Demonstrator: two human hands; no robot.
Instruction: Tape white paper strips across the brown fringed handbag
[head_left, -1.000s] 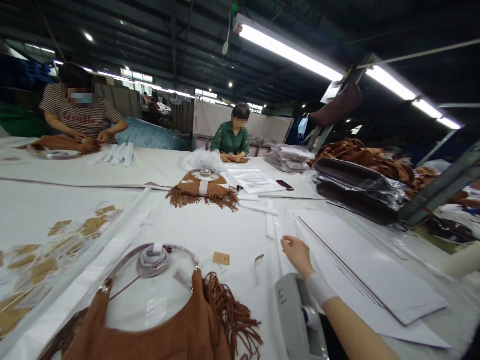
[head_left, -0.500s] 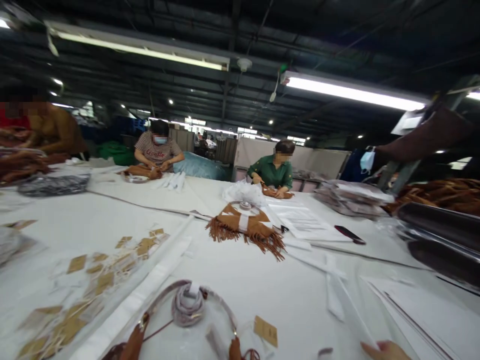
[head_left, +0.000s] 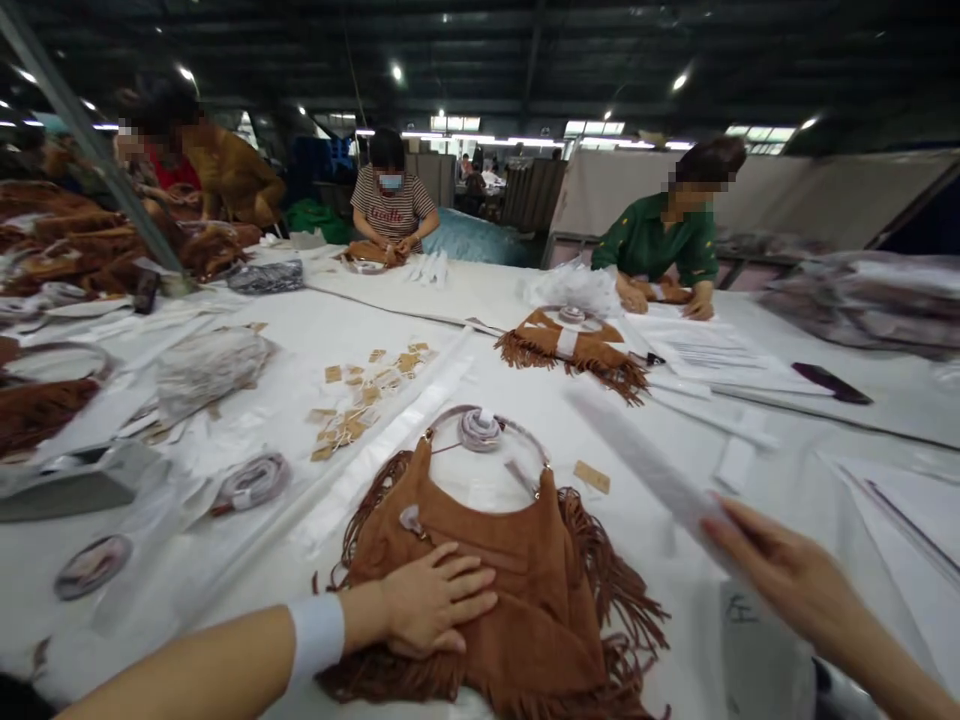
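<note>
A long white table (head_left: 525,410) carries a brown fringed bag (head_left: 517,580) up front, a second fringed bag (head_left: 574,350) farther back, scattered tan tags (head_left: 360,395), paper sheets (head_left: 705,350) and white strips (head_left: 645,465).

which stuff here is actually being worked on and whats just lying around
In hand: brown fringed bag under the flat left hand; white strip held by the right hand.

Lying about: tan tags, second fringed bag, papers, dark phone.

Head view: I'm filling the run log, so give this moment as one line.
left hand flat on brown fringed bag | right hand holding white paper strip | bag lies on white table
</note>
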